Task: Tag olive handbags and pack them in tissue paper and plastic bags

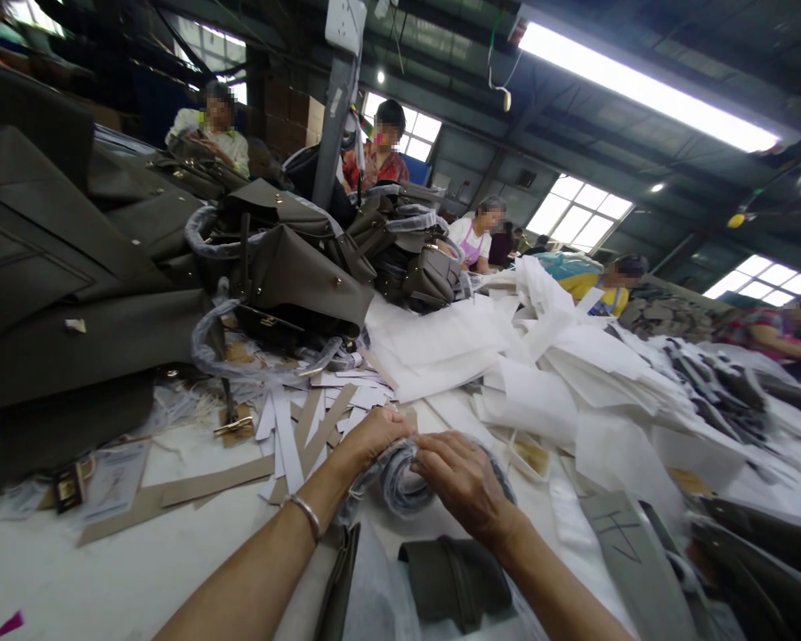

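A dark strap wrapped in clear plastic lies coiled in front of me. My left hand, below a silver bangle, pinches at the coil's far upper edge; its fingertips are partly hidden. Curled over the coil's upper right side, my right hand also grips the wrapped strap, and the fingers of both hands nearly meet. Just below sits an olive-grey bag part with thin translucent wrapping around it.
Olive-grey bags with plastic-wrapped handles are heaped at the left. White foam sheets pile up at the right, near a grey panel. Paper strips litter the white table. Several people sit beyond.
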Motion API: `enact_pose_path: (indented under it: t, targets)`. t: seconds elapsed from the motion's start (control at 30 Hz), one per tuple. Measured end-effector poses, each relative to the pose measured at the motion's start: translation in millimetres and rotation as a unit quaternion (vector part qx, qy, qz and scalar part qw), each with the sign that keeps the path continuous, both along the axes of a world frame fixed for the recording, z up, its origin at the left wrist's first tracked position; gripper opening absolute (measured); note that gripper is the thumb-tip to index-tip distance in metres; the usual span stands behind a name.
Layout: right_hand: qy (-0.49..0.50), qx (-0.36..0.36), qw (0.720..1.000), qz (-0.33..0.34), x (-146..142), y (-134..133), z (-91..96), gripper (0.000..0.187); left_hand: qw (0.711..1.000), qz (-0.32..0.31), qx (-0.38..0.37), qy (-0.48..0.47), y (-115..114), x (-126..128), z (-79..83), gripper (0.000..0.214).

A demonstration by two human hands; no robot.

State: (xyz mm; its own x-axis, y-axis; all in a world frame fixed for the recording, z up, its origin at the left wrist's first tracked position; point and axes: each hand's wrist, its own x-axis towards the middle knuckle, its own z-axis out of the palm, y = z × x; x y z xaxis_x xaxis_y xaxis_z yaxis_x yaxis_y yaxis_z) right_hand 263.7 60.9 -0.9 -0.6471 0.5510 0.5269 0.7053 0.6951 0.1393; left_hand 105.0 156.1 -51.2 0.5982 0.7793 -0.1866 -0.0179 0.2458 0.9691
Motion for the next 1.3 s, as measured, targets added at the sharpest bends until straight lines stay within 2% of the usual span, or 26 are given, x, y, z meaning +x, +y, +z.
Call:
enact_pose_path:
  t: [0.1,0.23,0.3,0.37,0.4,0.43,0.53,0.57,0.6,0.73,0.9,1.17,1.3]
  targets:
    - [-0.014,-0.027,1.000,0.005,-1.1,-2.6,1.5,0.012,0.997,0.002,0.058,0.056,1.5,-0.7,-0.6,0.019]
    - [-0.035,-0.115,0.992,-0.027,-0.7,-1.7,-0.6,0.016,0.986,-0.023,0.118,0.114,1.0,-0.5,1.4,0.020]
    - [0.002,-0.168,0.984,-0.062,-0.6,1.6,-3.9,0.016,0.980,-0.032,0.141,0.135,-0.3,0.1,2.7,0.020]
    - [0.101,-0.229,0.962,-0.111,-1.2,6.5,-7.1,0.015,0.974,-0.035,0.164,0.150,-2.3,0.7,4.0,0.022]
    - [0.167,-0.270,0.938,-0.140,-1.8,9.4,-8.2,0.013,0.972,-0.035,0.174,0.156,-3.5,1.0,4.5,0.023]
    - [0.239,-0.318,0.902,-0.167,-2.5,12.4,-9.1,0.009,0.969,-0.034,0.183,0.161,-4.7,1.4,4.8,0.023]
    - [0.398,-0.440,0.777,-0.208,-4.2,20.9,-11.7,0.007,0.964,-0.027,0.196,0.177,-7.8,2.3,4.9,0.020]
    - [0.422,-0.460,0.753,-0.209,-4.2,23.0,-12.9,0.011,0.963,-0.024,0.197,0.182,-8.4,2.5,4.8,0.018]
    - [0.435,-0.469,0.741,-0.206,-3.9,24.6,-14.2,0.014,0.962,-0.020,0.197,0.187,-8.8,2.6,4.7,0.016]
    - [0.454,-0.481,0.723,-0.197,0.1,24.5,-19.7,0.024,0.961,-0.030,0.190,0.197,-9.3,3.1,5.6,0.010]
    - [0.477,-0.510,0.691,-0.190,5.6,15.5,-21.6,0.032,0.961,-0.071,0.171,0.204,-12.9,1.7,9.5,0.014]
    - [0.508,-0.490,0.681,-0.195,7.9,11.6,-26.0,0.040,0.967,-0.102,0.160,0.168,-22.2,-2.6,15.3,0.020]
    - [0.520,-0.542,0.634,-0.184,9.8,13.8,-28.8,0.047,0.973,-0.097,0.145,0.149,-22.5,1.0,8.0,0.025]
